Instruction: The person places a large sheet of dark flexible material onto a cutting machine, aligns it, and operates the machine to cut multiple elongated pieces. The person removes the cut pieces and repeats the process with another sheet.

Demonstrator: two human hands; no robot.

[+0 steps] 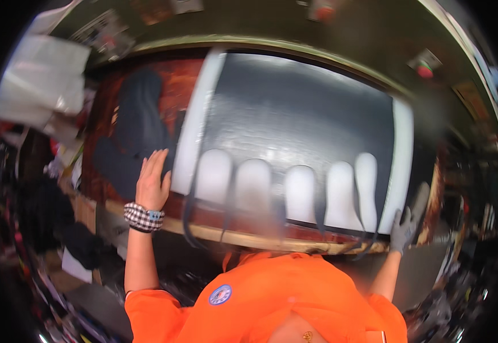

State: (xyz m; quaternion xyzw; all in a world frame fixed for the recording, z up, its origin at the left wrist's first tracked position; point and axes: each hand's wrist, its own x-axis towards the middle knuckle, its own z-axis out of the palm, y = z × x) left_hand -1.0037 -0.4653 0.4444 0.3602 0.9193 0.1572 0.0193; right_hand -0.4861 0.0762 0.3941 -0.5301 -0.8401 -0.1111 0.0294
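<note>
My bare left hand point(154, 180), with a checked scrunchie on its wrist, has its fingers stretched out beside a pile of dark insole-shaped pieces point(137, 108). It holds nothing that I can see. At the far right my right hand point(402, 233) wears a grey glove and appears closed around a narrow grey insole point(420, 203), which partly hides the fingers. Between my hands, a row of several white insole-shaped pieces point(299, 191) lies along the near side of a shiny dark sheet point(300, 108). Thin dark straps or strips hang between them at the near edge.
The reddish-brown table point(103, 166) has a pale wooden front edge point(249, 237). White bands point(194, 126) border the sheet on its left and right. A translucent plastic bag point(43, 74) hangs at the far left. Dark cloth point(49, 211) and clutter lie beside the table.
</note>
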